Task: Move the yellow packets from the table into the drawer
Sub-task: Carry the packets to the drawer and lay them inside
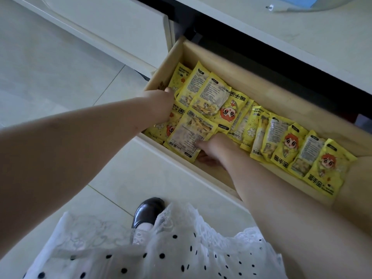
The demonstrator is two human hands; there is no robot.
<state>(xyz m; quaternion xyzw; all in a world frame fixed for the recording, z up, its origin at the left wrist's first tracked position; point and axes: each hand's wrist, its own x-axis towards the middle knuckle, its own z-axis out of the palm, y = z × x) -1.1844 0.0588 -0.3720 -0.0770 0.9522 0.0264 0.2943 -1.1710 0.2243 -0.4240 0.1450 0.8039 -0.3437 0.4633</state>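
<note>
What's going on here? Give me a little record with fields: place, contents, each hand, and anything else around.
place: open wooden drawer under a white tabletop
contents: many yellow packets, overlapping, filling most of the drawer
left hand: in the drawer's left end, on the packets
right hand: at the front wall, fingers under one packet
grip: cannot tell for either hand
also seen: black shoe, tiled floor

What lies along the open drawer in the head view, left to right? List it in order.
Left hand at the drawer's left end → loose heap of yellow packets → right hand at the front wall → row of overlapping packets → drawer's right wall.
</note>
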